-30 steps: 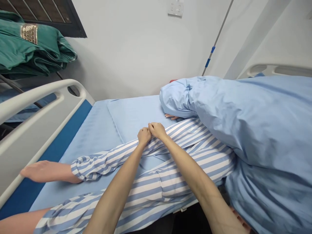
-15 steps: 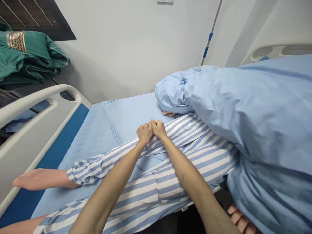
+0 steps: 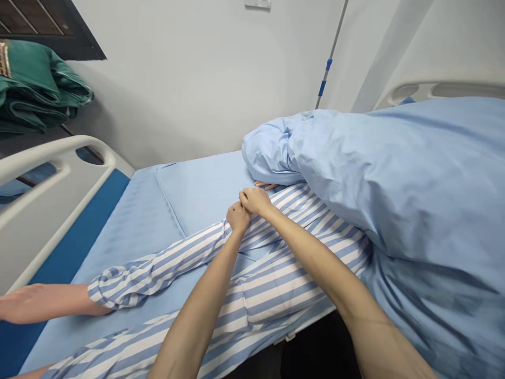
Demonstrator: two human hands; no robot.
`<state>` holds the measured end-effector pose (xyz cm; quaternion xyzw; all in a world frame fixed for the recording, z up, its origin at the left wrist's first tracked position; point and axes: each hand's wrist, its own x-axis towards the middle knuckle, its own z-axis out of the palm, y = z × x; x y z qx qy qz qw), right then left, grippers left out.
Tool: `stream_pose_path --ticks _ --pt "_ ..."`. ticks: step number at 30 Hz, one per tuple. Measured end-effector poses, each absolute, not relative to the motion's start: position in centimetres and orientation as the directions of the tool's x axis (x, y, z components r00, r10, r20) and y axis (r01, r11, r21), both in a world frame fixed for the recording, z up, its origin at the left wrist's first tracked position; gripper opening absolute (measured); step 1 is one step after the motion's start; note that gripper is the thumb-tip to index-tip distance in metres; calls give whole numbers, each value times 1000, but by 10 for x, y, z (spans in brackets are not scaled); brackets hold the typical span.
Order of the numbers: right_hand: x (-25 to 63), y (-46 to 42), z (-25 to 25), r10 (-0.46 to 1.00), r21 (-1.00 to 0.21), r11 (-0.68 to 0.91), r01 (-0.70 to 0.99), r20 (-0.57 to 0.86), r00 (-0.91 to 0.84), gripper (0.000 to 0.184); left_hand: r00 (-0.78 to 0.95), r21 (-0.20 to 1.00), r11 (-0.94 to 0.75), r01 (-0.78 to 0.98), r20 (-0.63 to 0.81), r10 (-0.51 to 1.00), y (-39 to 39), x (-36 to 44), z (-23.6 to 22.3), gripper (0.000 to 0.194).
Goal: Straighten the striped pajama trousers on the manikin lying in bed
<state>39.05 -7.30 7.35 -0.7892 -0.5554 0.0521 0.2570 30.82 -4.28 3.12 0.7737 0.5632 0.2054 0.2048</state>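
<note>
Both my hands are closed on the far leg of a lying figure, near the knee. My left hand (image 3: 238,217) and my right hand (image 3: 255,201) touch each other, fingers curled into the striped trouser leg (image 3: 185,250); their fingertips are hidden. A bare foot (image 3: 43,301) sticks out of the rumpled cuff at left. Under my forearms stretches the near striped leg (image 3: 276,292). A light blue quilt (image 3: 394,173) covers the figure from the thighs up, and the figure's fingers (image 3: 265,185) peep out beneath its edge.
A blue sheet (image 3: 197,184) covers the bed, which meets the white wall. The footboard (image 3: 84,173) stands at left, with folded green cloth (image 3: 39,79) beyond it. Behind the quilt are a thin pole (image 3: 329,66) and the headboard (image 3: 422,93).
The view has shifted, so the bed appears further left. My hands stay together on the far leg, with the right one now slightly above the left. The figure's near hand has dropped out of view.
</note>
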Motion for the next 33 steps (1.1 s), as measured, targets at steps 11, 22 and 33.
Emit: stream_pose_path --ticks 11,22,33 --pt "410 -77 32 782 -837 -30 547 321 534 42 324 590 -319 741 101 941 -45 320 44 48" --pt "435 -70 36 733 -985 159 -62 76 676 38 230 745 -225 628 98 968 -55 374 47 51" --pt "458 -85 63 878 -608 -141 782 288 382 37 260 684 -237 690 72 963 -64 369 43 52"
